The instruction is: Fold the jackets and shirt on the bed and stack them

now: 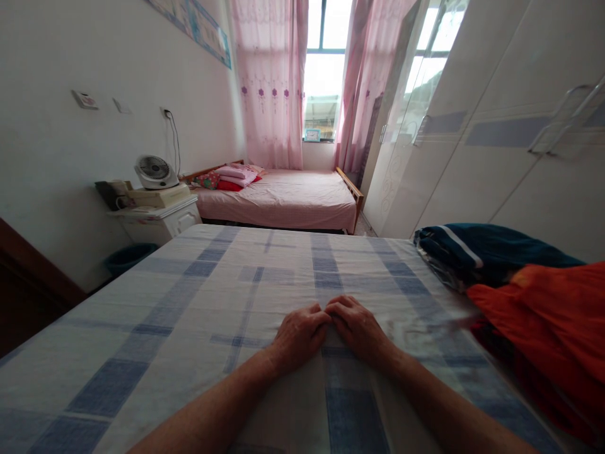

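Observation:
Both my hands rest close together near the middle of a bed sheet (198, 328) with white and blue checks. The fingers of my left hand (301, 331) are curled in, their tips turned down toward the cloth. My right hand (355, 325) lies beside it, also with bent fingers, and the two hands meet at the knuckles. Whatever may be under the curled fingers is hidden from view. Around the hands the sheet lies mostly flat, with slight creases. To the right is an orange garment (548, 309), and a dark teal folded cloth (496, 249) lies behind it.
Beyond this bed stands a second bed (283, 202) with a pink sheet and folded bedding (239, 176). On the left, a small fan (155, 171) sits on a white bedside cabinet (182, 217), near a dark bin (130, 257). A white wardrobe (477, 157) lines the right side.

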### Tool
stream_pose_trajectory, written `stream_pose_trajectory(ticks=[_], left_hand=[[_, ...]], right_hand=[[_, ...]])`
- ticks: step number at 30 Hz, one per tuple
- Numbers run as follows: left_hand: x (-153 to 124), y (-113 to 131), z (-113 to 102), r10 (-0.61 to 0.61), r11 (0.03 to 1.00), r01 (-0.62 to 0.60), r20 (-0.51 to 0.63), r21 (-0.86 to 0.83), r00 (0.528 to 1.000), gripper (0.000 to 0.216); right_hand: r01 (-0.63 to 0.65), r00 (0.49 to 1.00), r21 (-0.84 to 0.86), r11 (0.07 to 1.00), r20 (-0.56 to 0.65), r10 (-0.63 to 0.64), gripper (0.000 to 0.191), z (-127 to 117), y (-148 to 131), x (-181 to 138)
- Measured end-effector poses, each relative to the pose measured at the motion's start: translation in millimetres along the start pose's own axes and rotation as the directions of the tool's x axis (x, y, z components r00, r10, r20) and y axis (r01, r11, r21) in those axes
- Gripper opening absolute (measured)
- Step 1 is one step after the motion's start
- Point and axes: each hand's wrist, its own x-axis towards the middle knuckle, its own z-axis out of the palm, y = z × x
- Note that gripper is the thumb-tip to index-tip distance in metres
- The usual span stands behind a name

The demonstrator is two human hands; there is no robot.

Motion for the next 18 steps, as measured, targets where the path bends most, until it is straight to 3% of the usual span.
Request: stream_pose_trajectory(ticks=[13,16,18], left_hand=[[2,-4,1,-0.013,0.997,0.013,-0.001,-0.076,1.000,0.020],[2,-2,0,-0.024,0.994,0.025,0.004,-0.104,1.000,0.022],[2,-2,-1,-0.029,0.993,0.031,0.014,-0.117,0.999,0.023]], right_hand=[[-0.014,0.999,0.026,1.000,-0.029,0.015,0.018,1,1,-1],[-0.074,0.996,0.069,0.995,-0.051,0.077,0.022,-18,7,2],[-0.142,0.984,0.008,0.990,-0.111,0.142,0.023,-51,16,3]])
